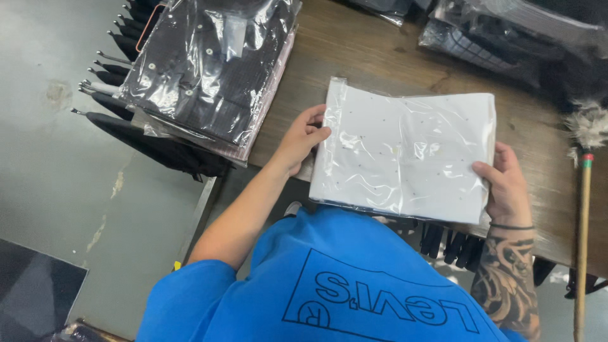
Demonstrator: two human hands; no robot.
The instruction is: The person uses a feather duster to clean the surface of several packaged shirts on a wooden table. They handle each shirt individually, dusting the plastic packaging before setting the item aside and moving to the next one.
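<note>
A flat white folded garment in a clear plastic bag (pixel 405 152) lies at the near edge of a brown wooden table (pixel 373 57). My left hand (pixel 303 138) grips the bag's left edge, thumb on top. My right hand (pixel 506 187) holds its right edge near the lower corner, with a thin band on that wrist. The bag overhangs the table edge slightly toward my blue shirt.
A stack of dark bagged garments (pixel 209 63) sits at the table's left end. More dark bagged items (pixel 500 28) lie at the back right. A feather duster with a wooden stick (pixel 582 209) rests at the right. Black umbrella handles (pixel 114 69) stick out at the left.
</note>
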